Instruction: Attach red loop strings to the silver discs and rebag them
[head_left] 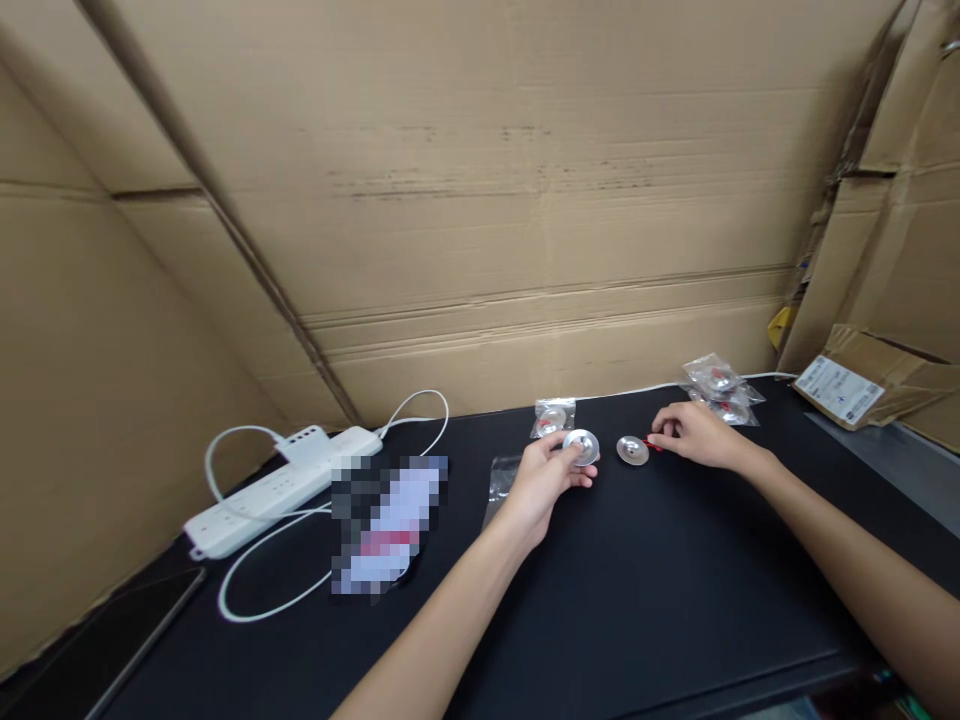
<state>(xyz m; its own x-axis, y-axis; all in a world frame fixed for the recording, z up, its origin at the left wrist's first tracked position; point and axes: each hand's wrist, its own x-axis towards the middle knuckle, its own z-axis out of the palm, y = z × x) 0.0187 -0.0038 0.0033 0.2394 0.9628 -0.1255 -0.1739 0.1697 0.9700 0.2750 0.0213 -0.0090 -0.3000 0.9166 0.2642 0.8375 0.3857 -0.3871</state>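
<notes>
My left hand (546, 478) grips a small round silver cymbal (581, 447) between thumb and fingers, its dished face turned up. To the right a second small cymbal (632, 451) lies on or just above the black table. A red cord (653, 444) runs from its edge area to my right hand (691, 434), whose fingertips pinch it. How the cord joins the cymbal is too small to tell. Behind my left hand lies a clear plastic bag (553, 416) with another silver disc and some red inside. An open-looking clear bag (501, 482) is partly hidden by my left wrist.
More bagged discs (718, 385) lie in a pile at the back right. A torn cardboard box (855, 385) with a white label stands beyond. On the left are a white power strip (247, 515), looping white cables and a pixelated item (394, 530). Cardboard walls (525, 200) enclose the table.
</notes>
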